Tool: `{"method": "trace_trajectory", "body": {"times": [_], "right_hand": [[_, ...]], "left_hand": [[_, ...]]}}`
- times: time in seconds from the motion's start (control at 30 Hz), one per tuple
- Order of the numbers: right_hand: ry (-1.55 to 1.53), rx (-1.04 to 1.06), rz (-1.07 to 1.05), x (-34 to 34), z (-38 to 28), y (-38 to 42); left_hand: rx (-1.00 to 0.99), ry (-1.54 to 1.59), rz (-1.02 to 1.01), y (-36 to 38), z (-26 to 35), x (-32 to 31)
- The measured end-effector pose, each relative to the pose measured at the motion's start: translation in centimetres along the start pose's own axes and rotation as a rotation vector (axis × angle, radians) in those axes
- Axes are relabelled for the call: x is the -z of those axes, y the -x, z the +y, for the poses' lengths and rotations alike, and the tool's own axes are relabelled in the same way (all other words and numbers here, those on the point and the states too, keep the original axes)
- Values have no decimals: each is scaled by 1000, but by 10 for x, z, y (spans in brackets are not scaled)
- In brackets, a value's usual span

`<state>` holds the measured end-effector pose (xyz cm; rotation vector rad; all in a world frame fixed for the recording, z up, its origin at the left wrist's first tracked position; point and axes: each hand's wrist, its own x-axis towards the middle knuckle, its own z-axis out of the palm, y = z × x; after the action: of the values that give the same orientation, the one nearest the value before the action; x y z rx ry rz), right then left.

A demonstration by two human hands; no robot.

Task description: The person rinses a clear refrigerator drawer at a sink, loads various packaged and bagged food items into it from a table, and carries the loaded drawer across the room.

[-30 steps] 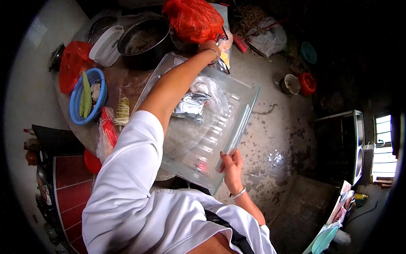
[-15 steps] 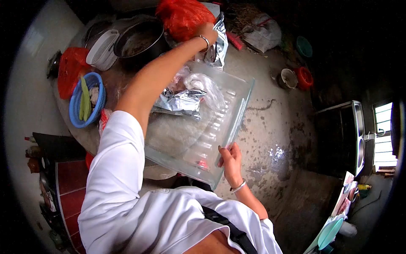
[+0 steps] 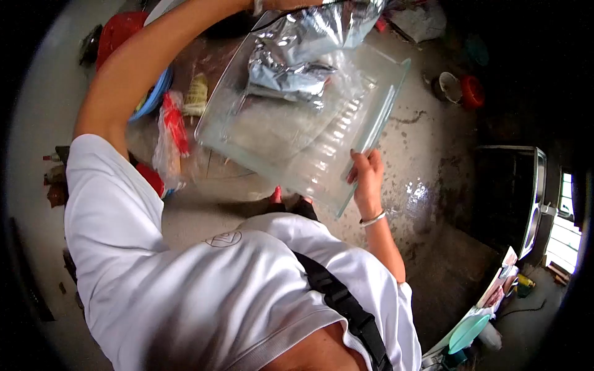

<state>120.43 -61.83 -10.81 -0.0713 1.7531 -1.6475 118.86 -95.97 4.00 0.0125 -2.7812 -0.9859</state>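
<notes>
My right hand point(image 3: 366, 179) grips the near right edge of a large clear plastic tray point(image 3: 371, 105), which is held tilted above the floor. My left hand point(image 3: 275, 5) is raised at the top of the view, mostly cut off. It holds a crumpled silver foil bag point(image 3: 328, 25) over the tray's far end. A second silver foil packet point(image 3: 284, 74) and some clear plastic wrap point(image 3: 337, 80) lie inside the tray. My white sleeve and shirt fill the lower left.
A round table stands behind the tray with a blue basket point(image 3: 154, 99), a red-and-clear bagged packet point(image 3: 173, 123) and a red bowl point(image 3: 120, 31). On the wet concrete floor sit a small white pot point(image 3: 448, 86) and a red one point(image 3: 473, 91). A dark cabinet point(image 3: 507, 198) is at right.
My left hand picked up the foil bag from beside the red bag and brought it over the tray. The tray now sits higher and closer in view; my right hand keeps its grip.
</notes>
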Motion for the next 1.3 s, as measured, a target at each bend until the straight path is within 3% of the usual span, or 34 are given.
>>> {"method": "trace_trajectory", "body": {"times": [0.07,0.1,0.13,0.2,0.3,0.5,0.6,0.63,0.73,0.87,0.93,1.0,1.1,1.3], "right_hand": [[-2,21,-8,0,1,0],[-3,36,-9,0,2,0],[2,34,-9,1,3,0],[14,30,-10,3,6,0],[6,31,-8,0,6,2],[18,6,-19,-4,5,7],[32,18,-40,-4,8,8],[26,26,-37,-4,9,8],[18,40,-24,-5,12,10],[20,49,-42,-4,10,13],[31,51,-43,-3,11,13],[11,54,-55,-3,10,13],[-14,65,-33,-2,13,17],[61,76,-33,-1,15,29]], "left_hand": [[74,63,-137,34,21,-5],[-215,-153,-165,40,1,-13],[-103,-59,-255,62,10,-22],[-196,-57,-304,88,1,-43],[-136,-74,-529,117,-4,-62],[-361,-513,-735,148,-32,-86],[-356,-691,-688,148,-39,-87],[-450,-681,-562,149,-44,-86],[-439,-777,-354,154,-51,-93],[-107,-877,-41,177,-29,-109],[228,-755,-63,189,7,-115],[154,-695,-41,204,5,-137],[147,-945,-211,211,3,-153],[85,-920,-48,212,-33,-163]]}}
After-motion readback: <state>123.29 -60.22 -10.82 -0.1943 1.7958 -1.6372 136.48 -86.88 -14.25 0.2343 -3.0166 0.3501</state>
